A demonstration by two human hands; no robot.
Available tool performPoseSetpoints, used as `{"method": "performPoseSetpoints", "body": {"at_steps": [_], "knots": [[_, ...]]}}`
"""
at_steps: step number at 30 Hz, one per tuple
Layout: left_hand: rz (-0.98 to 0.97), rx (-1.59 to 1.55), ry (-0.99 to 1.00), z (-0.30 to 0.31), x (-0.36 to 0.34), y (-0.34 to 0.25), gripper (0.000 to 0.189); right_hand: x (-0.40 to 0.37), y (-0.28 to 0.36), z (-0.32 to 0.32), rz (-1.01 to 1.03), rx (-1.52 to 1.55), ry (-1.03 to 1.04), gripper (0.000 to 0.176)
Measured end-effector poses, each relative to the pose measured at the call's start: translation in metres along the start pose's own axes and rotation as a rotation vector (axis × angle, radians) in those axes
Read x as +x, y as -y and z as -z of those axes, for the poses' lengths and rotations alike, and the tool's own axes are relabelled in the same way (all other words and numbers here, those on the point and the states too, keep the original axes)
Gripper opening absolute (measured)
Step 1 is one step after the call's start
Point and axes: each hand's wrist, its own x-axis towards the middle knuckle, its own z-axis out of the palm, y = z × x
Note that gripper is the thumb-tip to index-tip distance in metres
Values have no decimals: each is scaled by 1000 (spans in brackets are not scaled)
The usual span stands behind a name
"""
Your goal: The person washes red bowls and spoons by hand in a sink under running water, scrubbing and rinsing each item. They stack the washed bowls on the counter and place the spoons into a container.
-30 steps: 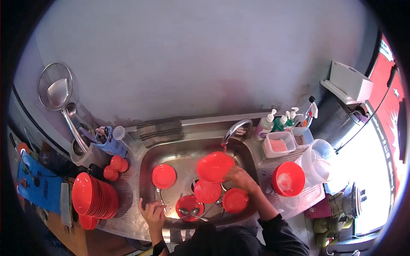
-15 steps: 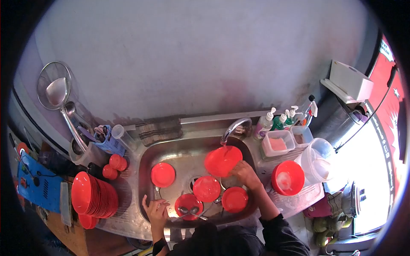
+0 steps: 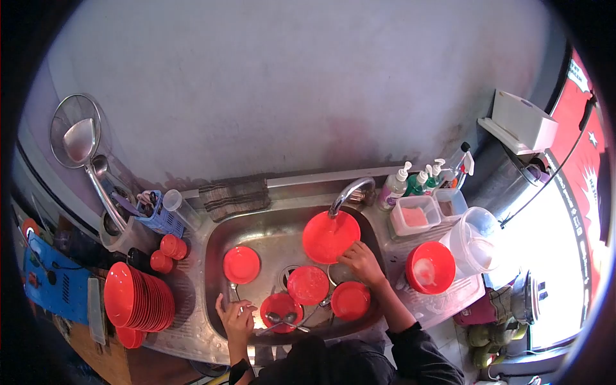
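Observation:
Beneath the tap (image 3: 350,192), a large red bowl (image 3: 328,239) is tilted, its inside facing me. My right hand (image 3: 361,262) grips its lower right rim. My left hand (image 3: 236,317) hangs over the sink's front left edge with fingers spread, holding nothing. Close beside it is a red bowl (image 3: 274,303) with spoons (image 3: 282,318) lying in it. More small red dishes rest in the steel sink (image 3: 224,231): one red dish (image 3: 242,264) at left, a soapy red dish (image 3: 308,285) in the middle, and another red dish (image 3: 350,300) at right.
On the left drainboard are a tall stack of red bowls (image 3: 138,298), small red cups (image 3: 168,252) and a blue basket (image 3: 163,218). To the right stand a red bowl with suds (image 3: 430,267), clear tubs (image 3: 414,215) and pump bottles (image 3: 394,186). A dark cloth (image 3: 234,197) lies behind the sink.
The bowl under the tap has tipped more toward me, and my right hand has shifted slightly on its rim. My left hand stays about where it was. The view has moved slightly.

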Motion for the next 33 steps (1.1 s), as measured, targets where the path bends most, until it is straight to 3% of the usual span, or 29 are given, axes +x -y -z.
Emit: {"method": "performPoseSetpoints", "body": {"at_steps": [33], "knots": [[-12, 3, -4, -3, 1, 4, 9, -15, 0, -10, -65, -170, 0, 30]]}}
